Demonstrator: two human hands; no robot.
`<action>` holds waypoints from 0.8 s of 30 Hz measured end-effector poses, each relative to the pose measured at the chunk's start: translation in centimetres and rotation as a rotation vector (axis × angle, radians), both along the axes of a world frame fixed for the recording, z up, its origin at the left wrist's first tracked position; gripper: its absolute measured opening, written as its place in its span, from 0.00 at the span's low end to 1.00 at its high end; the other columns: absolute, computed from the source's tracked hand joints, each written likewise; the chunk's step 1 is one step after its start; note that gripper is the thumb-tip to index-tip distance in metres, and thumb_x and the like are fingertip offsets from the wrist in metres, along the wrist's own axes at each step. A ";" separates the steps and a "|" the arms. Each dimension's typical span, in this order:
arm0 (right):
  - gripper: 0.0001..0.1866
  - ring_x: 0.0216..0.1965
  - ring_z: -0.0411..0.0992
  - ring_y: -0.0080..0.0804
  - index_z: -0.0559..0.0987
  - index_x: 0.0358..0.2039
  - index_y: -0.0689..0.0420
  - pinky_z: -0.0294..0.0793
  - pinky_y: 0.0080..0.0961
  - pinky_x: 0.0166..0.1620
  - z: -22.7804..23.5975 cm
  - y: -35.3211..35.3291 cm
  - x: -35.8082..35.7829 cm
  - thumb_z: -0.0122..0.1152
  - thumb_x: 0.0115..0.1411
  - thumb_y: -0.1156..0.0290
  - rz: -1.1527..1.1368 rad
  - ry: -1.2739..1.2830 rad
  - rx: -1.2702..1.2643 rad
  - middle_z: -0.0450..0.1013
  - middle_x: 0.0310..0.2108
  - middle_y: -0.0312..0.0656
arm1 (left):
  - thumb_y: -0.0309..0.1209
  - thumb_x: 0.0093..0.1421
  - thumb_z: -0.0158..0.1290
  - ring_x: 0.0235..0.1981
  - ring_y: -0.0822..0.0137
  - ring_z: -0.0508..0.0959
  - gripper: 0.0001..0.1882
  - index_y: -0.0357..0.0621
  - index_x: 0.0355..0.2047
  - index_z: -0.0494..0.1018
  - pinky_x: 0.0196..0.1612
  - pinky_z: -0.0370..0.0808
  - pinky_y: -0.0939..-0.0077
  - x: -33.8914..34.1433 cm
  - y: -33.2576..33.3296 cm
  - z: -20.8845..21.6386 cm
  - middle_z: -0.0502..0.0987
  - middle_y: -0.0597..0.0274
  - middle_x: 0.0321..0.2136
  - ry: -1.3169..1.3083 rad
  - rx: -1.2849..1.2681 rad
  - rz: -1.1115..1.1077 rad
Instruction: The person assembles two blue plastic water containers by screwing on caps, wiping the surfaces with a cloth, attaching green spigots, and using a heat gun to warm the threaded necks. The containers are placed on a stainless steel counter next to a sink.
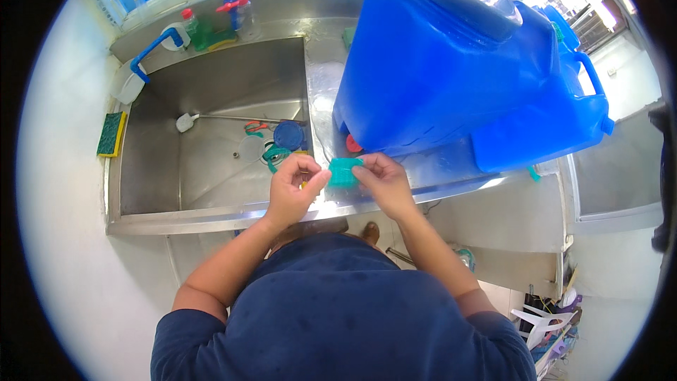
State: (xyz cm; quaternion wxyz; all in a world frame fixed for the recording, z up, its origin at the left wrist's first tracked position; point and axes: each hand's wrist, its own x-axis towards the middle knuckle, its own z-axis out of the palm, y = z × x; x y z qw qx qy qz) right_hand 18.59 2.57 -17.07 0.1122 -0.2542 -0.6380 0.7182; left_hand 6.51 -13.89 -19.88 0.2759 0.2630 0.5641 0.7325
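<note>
In the head view, looking down, a person in a dark blue shirt (pixel 331 310) is standing at a stainless-steel sink (pixel 204 221), which is filling the left of the frame. Near the centre, in front of the steel counter (pixel 326 76), both hands are meeting at a teal, ribbed, cap-like plastic piece (pixel 343 173). The right hand (pixel 386 183) is pinching its right edge between thumb and fingertips. The left hand (pixel 295 187) is curling its fingers at the left edge, thumb and forefinger nearly together; whether they are gripping it is impossible to tell. A large blue plastic jug (pixel 437 77) is towering at upper right, and a blue round plastic lid (pixel 288 135) is lying in the sink. Good handling probably means pinching opposite edges lightly, letting the left fingers do the steadying, and working over the counter, since a slip leftward could be dropping the piece among the sink's clutter.
</note>
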 end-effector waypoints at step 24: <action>0.19 0.42 0.76 0.24 0.73 0.53 0.63 0.79 0.23 0.44 -0.7 0.1 0.0 0.56 0.60 0.80 0.105 -0.069 0.004 0.77 0.44 0.43 | 0.30 0.58 0.63 0.29 0.77 0.73 0.10 0.37 0.35 0.77 0.34 0.70 0.82 -2.1 2.2 -2.5 0.76 0.67 0.30 0.009 -0.274 -0.240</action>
